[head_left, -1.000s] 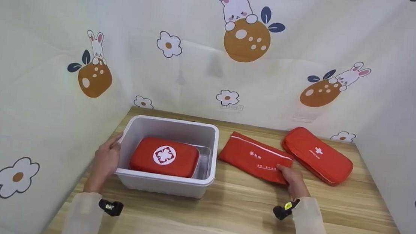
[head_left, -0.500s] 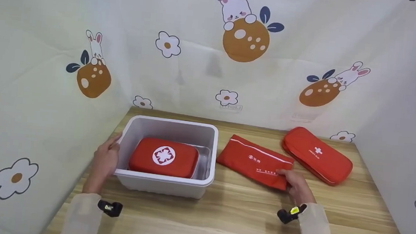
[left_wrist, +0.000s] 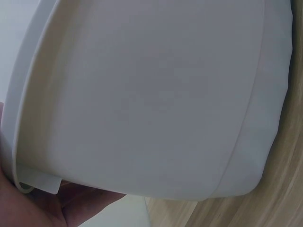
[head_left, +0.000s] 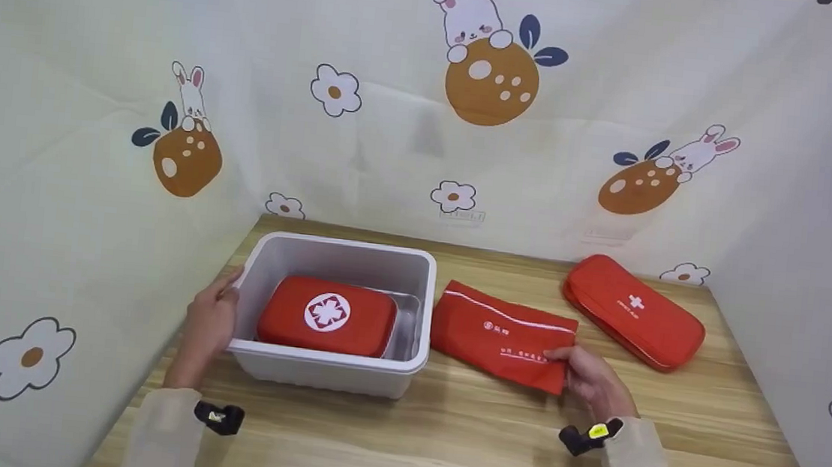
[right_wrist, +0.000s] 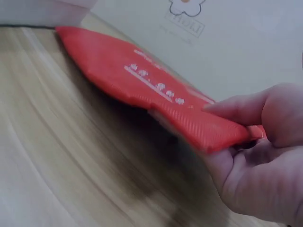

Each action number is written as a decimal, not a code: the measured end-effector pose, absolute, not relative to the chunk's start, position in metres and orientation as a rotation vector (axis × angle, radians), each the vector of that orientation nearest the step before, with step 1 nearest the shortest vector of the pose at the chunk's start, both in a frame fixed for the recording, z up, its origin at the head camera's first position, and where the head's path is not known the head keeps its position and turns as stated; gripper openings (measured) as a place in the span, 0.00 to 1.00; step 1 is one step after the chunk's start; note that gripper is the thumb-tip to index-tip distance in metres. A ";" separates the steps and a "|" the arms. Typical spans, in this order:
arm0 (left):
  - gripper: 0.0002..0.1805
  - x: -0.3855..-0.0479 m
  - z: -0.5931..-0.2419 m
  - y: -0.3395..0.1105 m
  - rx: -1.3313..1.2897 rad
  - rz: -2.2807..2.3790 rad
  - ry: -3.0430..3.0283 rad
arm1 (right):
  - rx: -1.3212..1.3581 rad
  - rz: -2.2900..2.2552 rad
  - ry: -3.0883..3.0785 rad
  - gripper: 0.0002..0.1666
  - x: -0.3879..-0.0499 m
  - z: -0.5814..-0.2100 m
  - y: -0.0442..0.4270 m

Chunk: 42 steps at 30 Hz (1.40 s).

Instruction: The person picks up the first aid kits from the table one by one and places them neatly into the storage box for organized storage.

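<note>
In the head view a light grey plastic tub (head_left: 328, 372) stands left of centre. My left hand (head_left: 213, 317) grips its left rim, and the left wrist view has the fingers (left_wrist: 90, 203) bent around that rim by a corner. Inside the tub lies a red hard case (head_left: 359, 326) with a white cross emblem. A flat red zip pouch (head_left: 501, 339) with white print is right of the tub, its left end close to the tub's wall. My right hand (head_left: 599, 381) pinches the pouch's right end between thumb and fingers. That end is raised off the table in the right wrist view.
A second red first-aid case (head_left: 635, 313) with a white cross lies at the back right of the wooden table (head_left: 442, 446). A clear plastic piece (head_left: 408, 323) sits beside the case inside the tub. Patterned cloth walls (head_left: 378, 155) enclose the back and sides.
My right hand has drawn the red pouch toward me and slightly left, away from the first-aid case behind it. The left hand and the tub have stayed in place.
</note>
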<state>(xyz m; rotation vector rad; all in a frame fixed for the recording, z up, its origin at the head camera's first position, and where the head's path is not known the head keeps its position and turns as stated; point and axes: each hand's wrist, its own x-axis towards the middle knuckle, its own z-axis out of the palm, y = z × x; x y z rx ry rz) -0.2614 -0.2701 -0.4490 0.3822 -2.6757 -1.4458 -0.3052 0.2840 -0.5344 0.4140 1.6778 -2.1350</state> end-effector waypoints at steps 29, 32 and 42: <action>0.28 -0.261 -0.450 -0.271 0.376 -1.420 -2.695 | 0.254 -2.372 1.691 0.33 -0.288 -0.488 0.279; 0.29 -0.261 -0.450 -0.270 0.387 -1.420 -2.704 | 0.287 -2.355 1.697 0.31 -0.288 -0.486 0.277; 0.28 -0.262 -0.450 -0.270 0.365 -1.436 -2.702 | 0.419 -2.196 1.840 0.46 -0.289 -0.486 0.274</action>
